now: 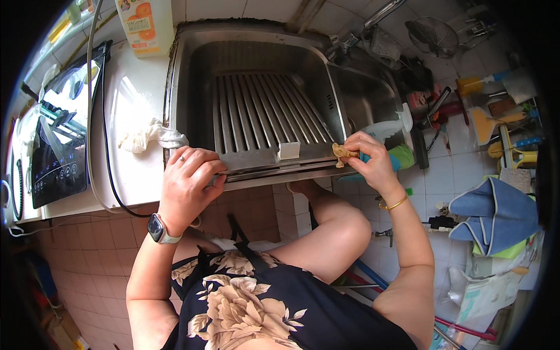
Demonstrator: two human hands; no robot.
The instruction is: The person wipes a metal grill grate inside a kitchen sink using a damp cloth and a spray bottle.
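Observation:
A slotted stainless steel panel, like a range hood baffle filter, slopes in the large sink basin. Its near edge lies along the sink's front rim. My left hand grips the panel's near left corner, fingers over the top. A crumpled, yellow-brown stained wipe is pinched between the thumb and fingers of my right hand, at the panel's near right corner. Between my hands, a small white block-like piece sits on the near edge. A crumpled whitish cloth lies on the counter beside my left hand.
A glass-topped cooker stands left, with a black cable crossing the white counter. A large orange-labelled jug is behind. Right are a smaller basin, a spray bottle and wall-hung tools with blue cloths.

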